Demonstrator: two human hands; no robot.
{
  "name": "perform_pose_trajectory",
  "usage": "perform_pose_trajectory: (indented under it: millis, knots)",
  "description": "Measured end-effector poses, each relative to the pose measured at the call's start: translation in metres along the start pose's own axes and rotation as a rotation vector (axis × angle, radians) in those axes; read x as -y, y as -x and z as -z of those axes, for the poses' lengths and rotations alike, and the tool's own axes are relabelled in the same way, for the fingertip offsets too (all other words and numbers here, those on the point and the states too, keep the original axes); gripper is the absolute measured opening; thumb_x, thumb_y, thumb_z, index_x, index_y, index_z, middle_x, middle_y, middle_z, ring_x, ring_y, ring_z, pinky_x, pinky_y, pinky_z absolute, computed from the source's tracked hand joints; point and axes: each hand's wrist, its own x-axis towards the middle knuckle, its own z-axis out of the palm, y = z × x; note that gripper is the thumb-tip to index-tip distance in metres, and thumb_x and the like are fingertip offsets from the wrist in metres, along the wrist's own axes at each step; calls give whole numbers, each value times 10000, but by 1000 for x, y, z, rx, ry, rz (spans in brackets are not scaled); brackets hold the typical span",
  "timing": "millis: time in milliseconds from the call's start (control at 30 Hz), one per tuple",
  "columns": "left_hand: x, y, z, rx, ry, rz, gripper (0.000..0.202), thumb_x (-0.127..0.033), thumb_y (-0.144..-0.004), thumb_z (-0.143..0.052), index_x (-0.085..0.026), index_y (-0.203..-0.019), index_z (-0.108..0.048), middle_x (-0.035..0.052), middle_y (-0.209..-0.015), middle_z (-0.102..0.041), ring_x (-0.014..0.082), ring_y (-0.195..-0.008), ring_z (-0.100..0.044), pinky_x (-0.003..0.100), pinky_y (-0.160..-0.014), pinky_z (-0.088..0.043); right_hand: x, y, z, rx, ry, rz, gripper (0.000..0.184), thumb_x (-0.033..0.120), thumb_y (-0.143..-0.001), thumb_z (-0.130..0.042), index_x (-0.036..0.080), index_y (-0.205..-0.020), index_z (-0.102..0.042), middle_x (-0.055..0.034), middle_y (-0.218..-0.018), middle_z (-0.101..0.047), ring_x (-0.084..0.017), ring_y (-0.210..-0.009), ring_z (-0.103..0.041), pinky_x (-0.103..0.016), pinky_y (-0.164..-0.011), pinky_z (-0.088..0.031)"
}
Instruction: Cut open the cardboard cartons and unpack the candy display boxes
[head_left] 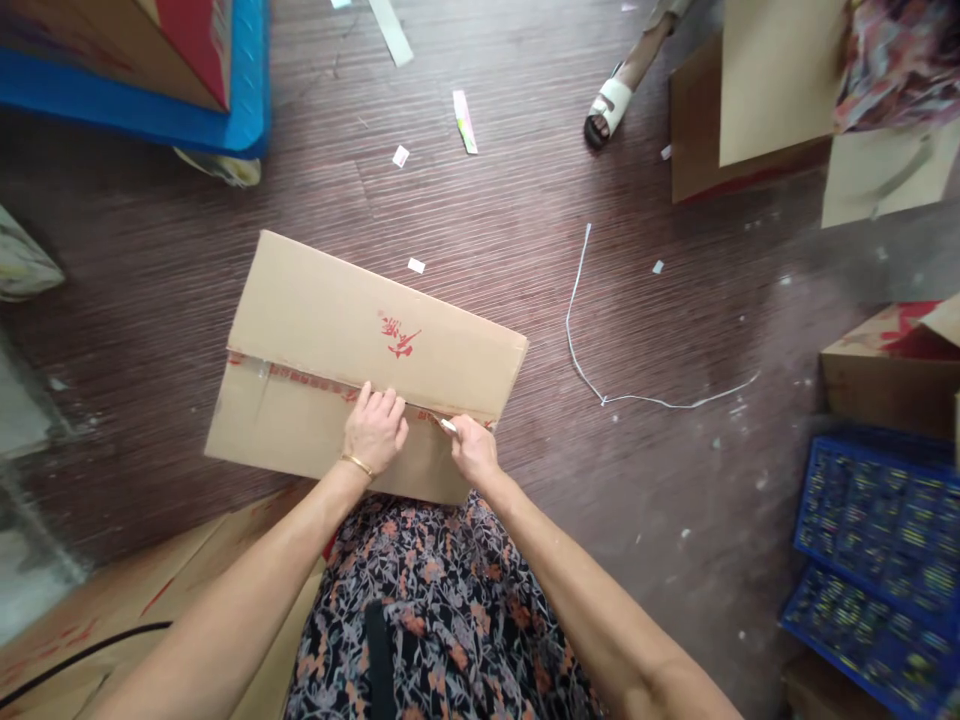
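A flat brown cardboard box with red print lies on the dark floor in front of me. A strip of red-printed tape runs along its middle seam. My left hand presses down on the box beside the seam, fingers bent and close together. My right hand is closed on a small light-coloured tool, whose tip touches the taped seam near the box's right end.
A white strap curls on the floor to the right. Blue crates and a cardboard box stand at right. Another person's sandalled foot and more cardboard are at the back. Paper scraps dot the floor.
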Motion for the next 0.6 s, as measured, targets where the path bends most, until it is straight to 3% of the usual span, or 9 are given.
perform_pose_trajectory:
  millis: [167,300,467,600]
  knots:
    - [-4,2,-6,49,24,31,361,-268,-868,-440,-106,-1136,-622,154,-1214,-593,283,-1093,-518,459,-1093,-322,1,-6,-3,43,-20,3,282,273,-932,-406,261,-1074,-649,-38,-963,-625,-160,-884,-568,-246,-743,-398]
    - [2,-5,-1,98,73,-1,314,-224,-857,-433,-123,-1088,-620,142,-1098,-616,265,-1023,-525,434,-1074,-326,2,-14,1,120,-5,-27,273,197,-892,-409,261,-979,-660,-22,-960,-625,-159,-884,-569,-250,-713,-395]
    - [4,-10,13,129,83,-22,249,-332,-854,-472,-152,-967,-602,109,-938,-599,256,-932,-513,414,-978,-367,0,-6,-1,42,42,46,280,113,-838,-410,201,-960,-646,-61,-982,-628,-177,-932,-547,-261,-801,-398]
    - [3,-20,17,229,54,-55,231,-365,-838,-489,-163,-891,-587,106,-920,-583,265,-931,-508,416,-869,-381,-2,-1,-3,24,52,54,269,86,-819,-407,179,-920,-639,-70,-959,-621,-179,-901,-546,-262,-792,-396]
